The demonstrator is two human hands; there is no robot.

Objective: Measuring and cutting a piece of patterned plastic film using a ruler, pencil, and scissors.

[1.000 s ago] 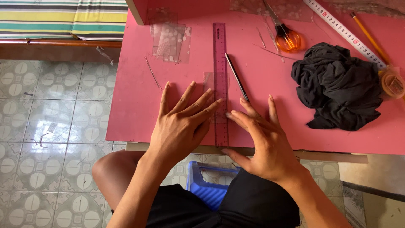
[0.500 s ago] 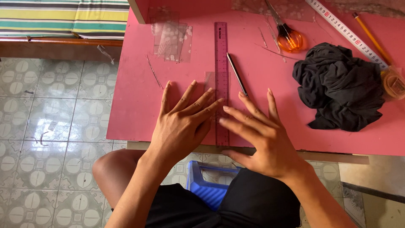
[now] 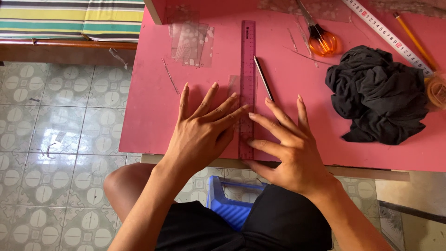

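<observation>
From the camera on my head, looking down, I count one long translucent purple plastic ruler (image 3: 247, 69), lying lengthwise on the pink tabletop (image 3: 148, 116) and running from near the far side down to the near edge. Everything else I place by that ruler.

My left hand (image 3: 204, 135) lies flat on the table just left of the ruler, fingers spread and straight, gripping nothing; the tips of its fingers (image 3: 241, 108) reach onto the ruler's left edge. My right hand (image 3: 290, 148) lies flat just right of the ruler, also unclenched and spread, with two fingers (image 3: 254, 116) pressing down on the ruler's lower part. So the ruler sits between my two hands, pinned under fingertips from both sides.

Just right of the ruler, above my right hand, lies one slim dark pen-like tool (image 3: 263, 78), slanted. Farther right are one pair of orange-handled scissors (image 3: 320, 39), one crumpled black cloth (image 3: 378, 95), one white tape measure (image 3: 385, 35) and one yellow pencil (image 3: 413, 39). Left of the ruler's upper part lie a few clear plastic pieces (image 3: 190, 39), overlapping.
</observation>
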